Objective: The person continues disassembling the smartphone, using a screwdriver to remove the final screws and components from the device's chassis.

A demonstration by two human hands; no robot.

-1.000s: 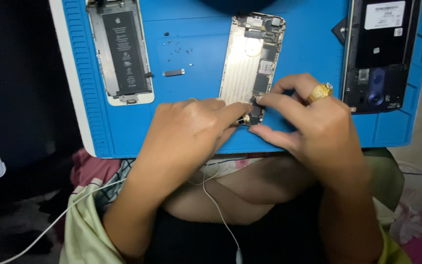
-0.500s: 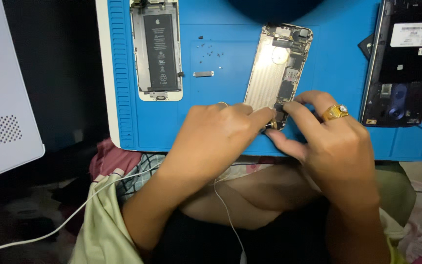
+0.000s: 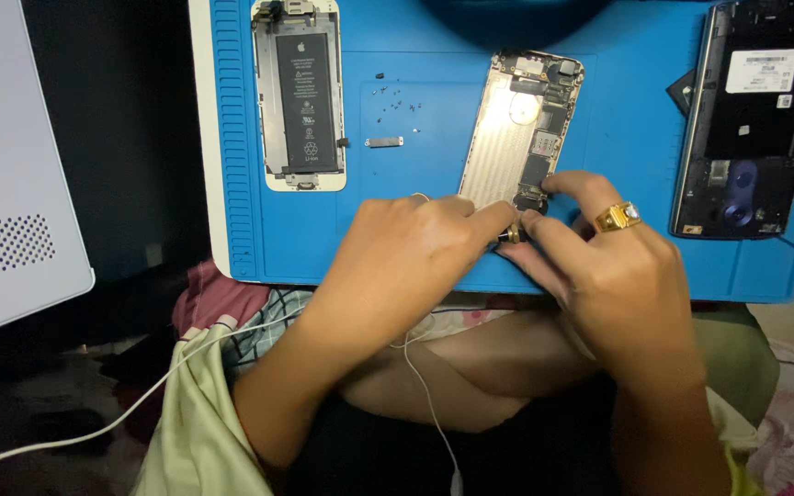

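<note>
Currently, a small dark part is pinched at the gutted phone's lower edge.
Left hand (image 3: 406, 257) and right hand (image 3: 618, 276) fingers are closed together on it; steady, fine grip is judged needed next. The gold phone shell (image 3: 516, 129), opened with boards exposed, lies on the blue mat (image 3: 434, 55).

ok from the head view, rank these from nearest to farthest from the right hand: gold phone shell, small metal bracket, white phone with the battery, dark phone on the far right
1. gold phone shell: under the right hand, fingertips touching its lower end.
2. dark phone: up and to the right.
3. small metal bracket: on the blue mat, left of the shell.
4. white phone: farthest left.
</note>
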